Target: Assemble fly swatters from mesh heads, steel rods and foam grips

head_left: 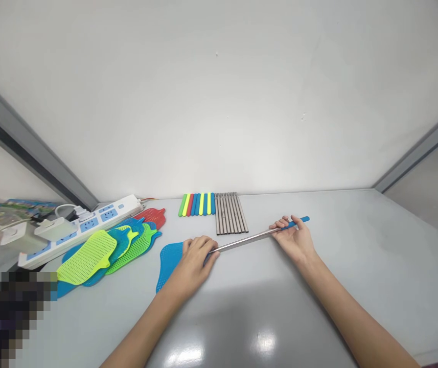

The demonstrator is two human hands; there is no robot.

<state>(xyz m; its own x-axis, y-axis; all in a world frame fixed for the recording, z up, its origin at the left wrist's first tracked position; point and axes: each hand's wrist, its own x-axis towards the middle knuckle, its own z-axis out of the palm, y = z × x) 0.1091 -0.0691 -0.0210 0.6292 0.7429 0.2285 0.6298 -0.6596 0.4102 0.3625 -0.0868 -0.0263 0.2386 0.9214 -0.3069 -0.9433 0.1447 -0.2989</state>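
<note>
A fly swatter with a blue perforated head [169,260], a thin metal rod [245,239] and a blue handle grip [302,220] lies slantwise between my hands. My left hand [197,258] is closed over the neck, where rod and head meet, and covers that joint and part of the head. At the other end, my right hand [293,240] is turned palm up, its fingers and thumb around the blue grip. Beyond the rod, a row of metal tubes [231,214] lies side by side, with a row of coloured handle grips [197,204] to its left.
Several loose swatter heads [88,258] overlap at the left, with a red one [153,219] farthest back. Behind them runs a white power strip [119,207] with plugged-in adapters [55,228]. A pale wall [226,102] rises at the table's back edge.
</note>
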